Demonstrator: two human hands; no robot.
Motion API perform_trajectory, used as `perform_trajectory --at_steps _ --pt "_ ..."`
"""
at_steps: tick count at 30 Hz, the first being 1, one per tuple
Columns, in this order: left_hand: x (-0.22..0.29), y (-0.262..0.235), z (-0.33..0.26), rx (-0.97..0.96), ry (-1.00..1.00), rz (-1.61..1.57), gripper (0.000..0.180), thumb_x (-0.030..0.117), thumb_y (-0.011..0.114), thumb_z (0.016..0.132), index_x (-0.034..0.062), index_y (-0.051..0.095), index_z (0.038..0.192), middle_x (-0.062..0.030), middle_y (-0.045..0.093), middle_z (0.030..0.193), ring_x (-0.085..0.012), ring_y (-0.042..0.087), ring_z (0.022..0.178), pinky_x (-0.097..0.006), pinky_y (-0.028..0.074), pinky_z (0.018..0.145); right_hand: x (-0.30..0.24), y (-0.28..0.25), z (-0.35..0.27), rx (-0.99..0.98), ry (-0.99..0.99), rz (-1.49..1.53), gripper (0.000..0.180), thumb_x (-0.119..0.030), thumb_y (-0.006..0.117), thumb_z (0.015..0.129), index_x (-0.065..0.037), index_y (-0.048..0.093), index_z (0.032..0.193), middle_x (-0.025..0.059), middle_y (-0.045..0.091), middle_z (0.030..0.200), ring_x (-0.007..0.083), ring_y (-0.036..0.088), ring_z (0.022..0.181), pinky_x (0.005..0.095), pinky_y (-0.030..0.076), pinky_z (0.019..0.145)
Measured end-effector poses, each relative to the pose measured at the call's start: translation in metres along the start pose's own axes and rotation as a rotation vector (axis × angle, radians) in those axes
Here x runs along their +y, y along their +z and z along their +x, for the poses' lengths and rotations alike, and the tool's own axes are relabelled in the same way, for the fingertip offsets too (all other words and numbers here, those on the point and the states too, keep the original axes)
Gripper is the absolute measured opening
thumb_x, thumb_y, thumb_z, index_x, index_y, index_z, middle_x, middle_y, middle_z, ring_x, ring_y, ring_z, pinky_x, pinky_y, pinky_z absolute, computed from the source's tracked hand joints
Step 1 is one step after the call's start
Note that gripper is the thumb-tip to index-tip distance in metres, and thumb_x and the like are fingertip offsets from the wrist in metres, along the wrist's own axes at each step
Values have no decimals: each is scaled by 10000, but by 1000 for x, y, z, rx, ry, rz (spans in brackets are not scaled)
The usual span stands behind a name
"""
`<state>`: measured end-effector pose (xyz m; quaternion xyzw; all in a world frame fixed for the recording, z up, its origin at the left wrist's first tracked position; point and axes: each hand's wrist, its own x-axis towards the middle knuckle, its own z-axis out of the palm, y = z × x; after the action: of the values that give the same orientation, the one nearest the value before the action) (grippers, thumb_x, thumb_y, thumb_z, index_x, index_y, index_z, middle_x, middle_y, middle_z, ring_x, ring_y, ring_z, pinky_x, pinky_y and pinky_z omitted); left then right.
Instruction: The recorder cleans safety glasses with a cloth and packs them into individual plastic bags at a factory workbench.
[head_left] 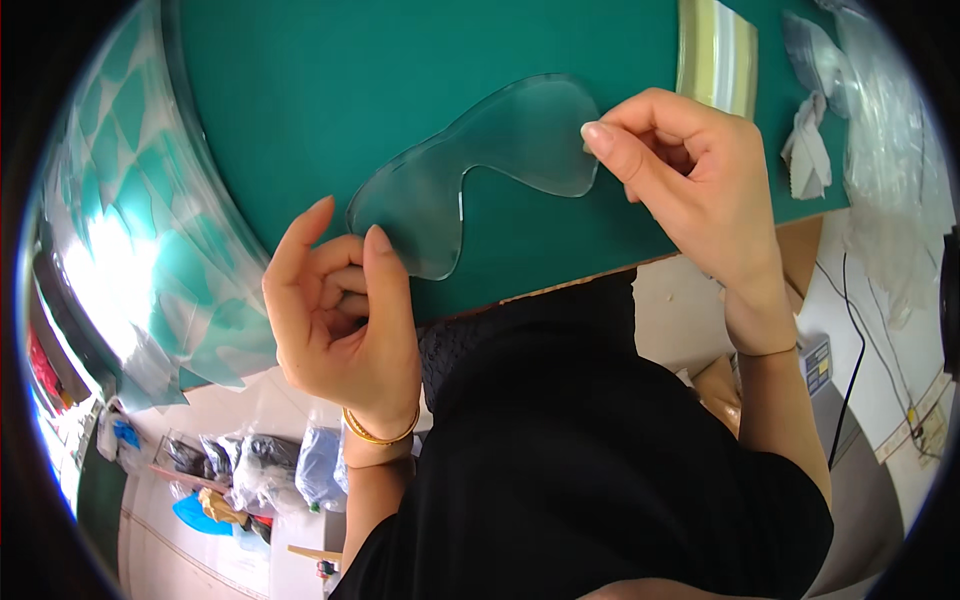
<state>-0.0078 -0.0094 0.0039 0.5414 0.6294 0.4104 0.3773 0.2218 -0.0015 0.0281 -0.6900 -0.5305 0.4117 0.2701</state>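
Observation:
A clear goggle lens, curved with a nose notch along its near side, is held tilted over the green tabletop. My right hand pinches its right end between thumb and index finger, the other fingers curled in. At the lens's left end is my left hand, the thumb against the edge and the middle finger bent behind it. The left index finger points up, off the lens. Part of the left edge is hidden by that thumb.
The green table has its near edge close to my body. A clear plastic sheet bulges along the left. At the back right lie a pale yellow strip stack, a white cloth and crumpled plastic film. Bagged items sit below left.

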Motion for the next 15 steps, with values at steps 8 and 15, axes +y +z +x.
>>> perform_trajectory --at_steps 8,15 --pt "2 2 0 33 -4 25 327 -70 688 850 -40 596 1162 -51 653 765 -20 535 560 -132 386 492 33 -47 9 642 -209 -841 494 -318 701 879 23 535 1197 80 625 680 273 587 581 361 507 633" --pt "-2 1 1 -1 19 -35 341 -66 682 856 -45 586 1181 -57 655 788 -20 521 565 -137 395 538 -46 -28 0 357 29 -187 618 -142 766 799 11 452 1309 223 657 1072 311 661 1004 359 499 864"
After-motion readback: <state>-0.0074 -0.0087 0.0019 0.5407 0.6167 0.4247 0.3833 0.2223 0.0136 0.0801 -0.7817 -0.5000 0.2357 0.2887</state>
